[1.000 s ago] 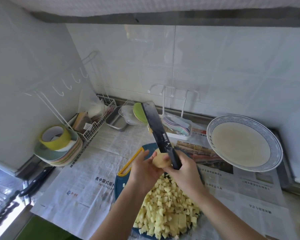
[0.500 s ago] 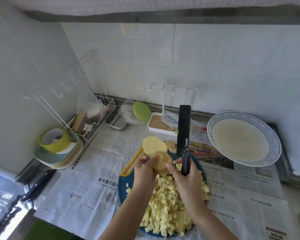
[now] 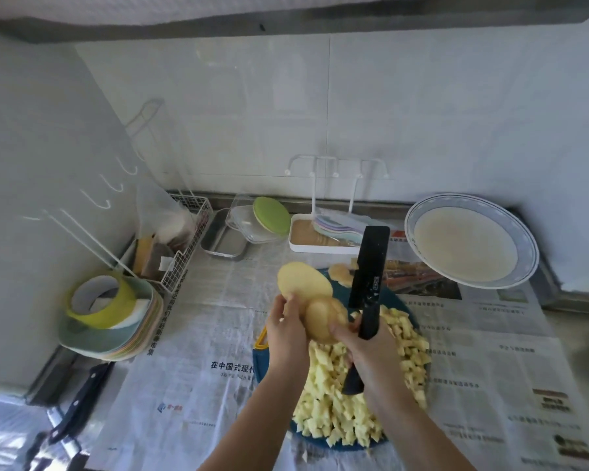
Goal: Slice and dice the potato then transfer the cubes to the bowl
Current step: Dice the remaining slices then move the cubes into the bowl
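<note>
On the far left of the bench, a stack of pastel plates carries a yellow-green ring, and a dark-handled knife lies near the edge. Over the round blue cutting board, the left hand pinches a broad, flat, pale slice with its fingers. A second ago there was one potato at the black blade; now the slice stands apart from the rounded, smooth remaining potato, so slicing is under way. The right hand steadies that piece while its fingers wrap the handle of the black cleaver, whose blade now points away upward. Small, moist, angular cubes heap the board. The wide blue-rimmed bowl waits far right, with no cubes in it.
</note>
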{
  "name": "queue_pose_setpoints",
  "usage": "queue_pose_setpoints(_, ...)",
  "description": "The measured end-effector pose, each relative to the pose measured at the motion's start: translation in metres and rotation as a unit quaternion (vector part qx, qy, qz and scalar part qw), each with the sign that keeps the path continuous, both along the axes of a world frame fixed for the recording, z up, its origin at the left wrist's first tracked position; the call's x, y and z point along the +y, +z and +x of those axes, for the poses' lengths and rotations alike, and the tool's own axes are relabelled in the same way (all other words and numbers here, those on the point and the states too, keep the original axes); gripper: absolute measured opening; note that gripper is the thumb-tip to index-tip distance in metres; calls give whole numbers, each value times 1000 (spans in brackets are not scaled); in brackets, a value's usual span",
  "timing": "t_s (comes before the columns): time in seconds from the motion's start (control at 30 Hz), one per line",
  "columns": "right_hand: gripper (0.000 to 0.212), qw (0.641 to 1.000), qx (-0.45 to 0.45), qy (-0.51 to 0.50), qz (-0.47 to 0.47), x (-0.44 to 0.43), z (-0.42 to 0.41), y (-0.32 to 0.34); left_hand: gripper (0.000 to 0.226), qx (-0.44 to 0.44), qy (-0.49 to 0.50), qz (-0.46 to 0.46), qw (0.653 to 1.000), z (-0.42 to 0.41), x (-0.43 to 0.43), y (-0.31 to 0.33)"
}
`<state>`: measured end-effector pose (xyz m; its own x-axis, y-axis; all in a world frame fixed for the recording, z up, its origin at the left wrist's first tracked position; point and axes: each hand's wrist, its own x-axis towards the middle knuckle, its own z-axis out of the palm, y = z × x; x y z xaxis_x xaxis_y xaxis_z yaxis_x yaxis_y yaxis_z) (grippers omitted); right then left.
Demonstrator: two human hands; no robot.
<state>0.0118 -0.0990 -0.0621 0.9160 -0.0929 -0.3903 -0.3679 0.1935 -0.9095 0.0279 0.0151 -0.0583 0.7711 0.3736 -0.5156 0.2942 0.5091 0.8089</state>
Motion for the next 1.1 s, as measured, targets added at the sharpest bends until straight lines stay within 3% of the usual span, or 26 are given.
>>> queue_pose_setpoints(0.13, 30, 999, -10, -29, -14, 10, -7, 0, 15, 42, -10, 29, 999, -7, 22, -8)
queue_pose_setpoints(0.27, 29, 999, -13, -53, 0, 23, -10, -1, 24, 74, -94, 26, 992, -19, 36, -17)
queue_pose_setpoints(0.4, 30, 996, -9, -91, 12, 39, -19, -10, 22, 57, -116, -42, 991, -34, 43, -14)
queue_pose_setpoints(0.5, 38, 994, -20, -101, -26, 52, -30, -14, 21, 11, -170, -4, 985, -44, 49, -14)
queue_pose_setpoints(0.57, 31, 994, -46, -68, -72, 57, -37, -10, 18, 4, -176, 36, 984, -46, 59, -15)
queue_pose_setpoints(0.67, 35, 997, -56, -7, -52, 53, -50, -6, 35, 24, -115, 20, 993, -41, 83, -14)
queue_pose_setpoints(0.77, 50, 993, -23, 107, -47, 45, -72, -12, 38, 22, -67, -10, 997, -39, 115, -13)
queue_pose_setpoints(0.87, 50, 976, 30, 205, -65, 43, -101, -33, 41, 24, -32, -35, 999, -40, 138, -18)
queue_pose_setpoints(1.1, 49, 951, 45, 238, -193, 48, -134, -65, 39, 50, -67, -32, 996, -56, 140, -38)
